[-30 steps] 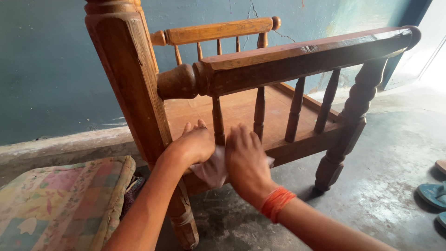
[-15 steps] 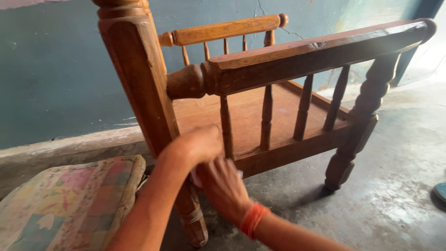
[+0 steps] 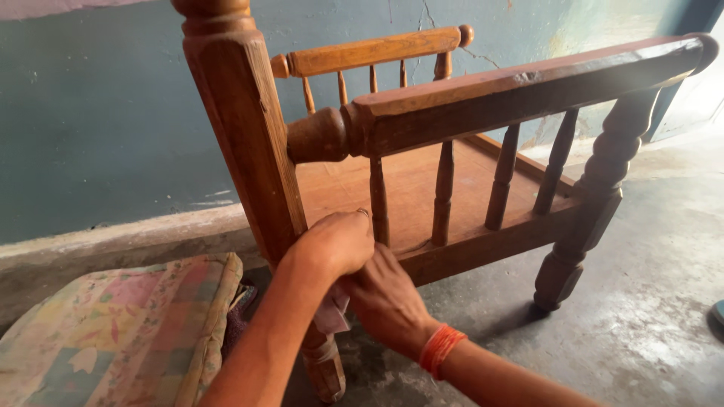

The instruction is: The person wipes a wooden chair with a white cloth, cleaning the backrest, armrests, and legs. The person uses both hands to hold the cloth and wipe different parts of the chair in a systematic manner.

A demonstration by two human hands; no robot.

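Wooden and dusty, the chair (image 3: 452, 188) stands on the concrete floor (image 3: 648, 301) beside a patchwork cushion (image 3: 113, 339), and we crouch at its side rail. Our left hand (image 3: 332, 245) curls against the corner post (image 3: 249, 151), seemingly for steadiness, while our right hand (image 3: 388, 301) pinches a pale cloth (image 3: 332, 316) against the lower rail (image 3: 483, 245).

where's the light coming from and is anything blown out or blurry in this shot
Head view: daylight enters from the upper right, washing out the wall corner and glaring on the chair's top rail; the left hand and right hand are sharp enough, with the chair leg's shadow falling on the floor.
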